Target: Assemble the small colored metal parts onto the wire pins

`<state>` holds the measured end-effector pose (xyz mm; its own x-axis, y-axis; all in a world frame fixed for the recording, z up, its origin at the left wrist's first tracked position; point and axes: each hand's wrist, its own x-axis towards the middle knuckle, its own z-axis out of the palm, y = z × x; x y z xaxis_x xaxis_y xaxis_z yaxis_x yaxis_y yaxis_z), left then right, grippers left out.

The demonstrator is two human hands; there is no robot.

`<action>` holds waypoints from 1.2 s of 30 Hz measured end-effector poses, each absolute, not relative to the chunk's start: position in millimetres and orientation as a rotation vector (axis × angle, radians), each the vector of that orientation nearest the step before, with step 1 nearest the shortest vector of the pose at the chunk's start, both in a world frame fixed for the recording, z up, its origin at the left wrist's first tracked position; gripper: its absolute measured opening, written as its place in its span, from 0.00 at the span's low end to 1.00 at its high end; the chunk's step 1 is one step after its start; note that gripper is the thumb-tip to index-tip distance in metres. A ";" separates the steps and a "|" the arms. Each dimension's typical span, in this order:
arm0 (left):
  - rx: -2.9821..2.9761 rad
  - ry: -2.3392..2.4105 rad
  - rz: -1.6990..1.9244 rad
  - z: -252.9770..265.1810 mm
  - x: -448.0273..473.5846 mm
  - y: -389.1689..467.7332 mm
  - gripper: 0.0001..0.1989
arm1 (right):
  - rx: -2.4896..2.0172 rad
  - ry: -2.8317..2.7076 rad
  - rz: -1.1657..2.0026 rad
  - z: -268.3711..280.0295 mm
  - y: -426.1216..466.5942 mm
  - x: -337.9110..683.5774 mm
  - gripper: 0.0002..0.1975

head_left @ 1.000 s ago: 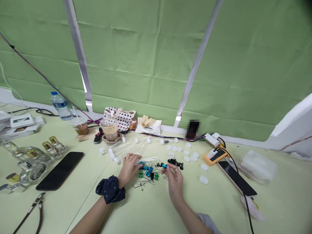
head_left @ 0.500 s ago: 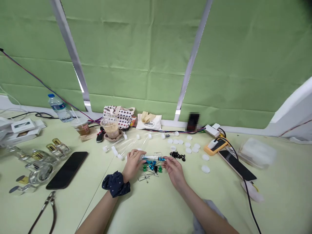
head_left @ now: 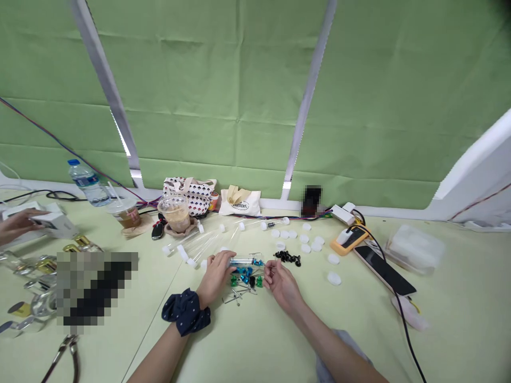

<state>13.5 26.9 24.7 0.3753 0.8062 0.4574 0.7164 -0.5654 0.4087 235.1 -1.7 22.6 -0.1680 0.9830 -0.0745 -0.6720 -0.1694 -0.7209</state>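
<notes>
My left hand [head_left: 217, 274] is closed around a clear tube [head_left: 241, 262] lying level above the table, with blue pieces [head_left: 257, 262] inside its right end. Just right of that end, my right hand [head_left: 279, 279] has its fingers curled together; what they pinch, if anything, is too small to make out. Below the tube lies a pile of blue pieces [head_left: 247, 276], green pieces [head_left: 233, 281] and thin metal rods [head_left: 235, 296]. Small black pieces [head_left: 288, 257] are heaped beyond my right hand.
Clear tubes with white caps [head_left: 215, 239] lie behind my left hand; loose white discs [head_left: 305, 248] lie to the right. Drink cups [head_left: 175, 215], glass bottles [head_left: 46, 264], a phone [head_left: 385, 270] and a black cable [head_left: 403, 314] surround them. Another person's hand [head_left: 18, 226] touches white boxes.
My right hand has drawn slightly away from the tube's end, leaving blue pieces inside it. Another person's hand has come in at the left and lifted a white box. The view has shifted slightly.
</notes>
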 end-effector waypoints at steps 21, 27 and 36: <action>2.574 1.379 0.994 19.4 15.1 29.3 0.14 | -0.732 -0.436 1.725 17.7 3.5 240.7 0.10; 2.585 1.380 1.005 23.6 19.2 26.2 0.14 | -0.711 -0.388 1.754 18.8 3.0 241.8 0.09; 2.590 1.410 1.019 21.6 17.1 27.0 0.13 | -0.723 -0.385 1.791 17.8 4.1 243.8 0.08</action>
<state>17.1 27.0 21.6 0.3784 0.7571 0.5326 0.7430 -0.5916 0.3131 243.8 4.1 17.8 -0.2008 0.9379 -0.2827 -0.7386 -0.3346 -0.5852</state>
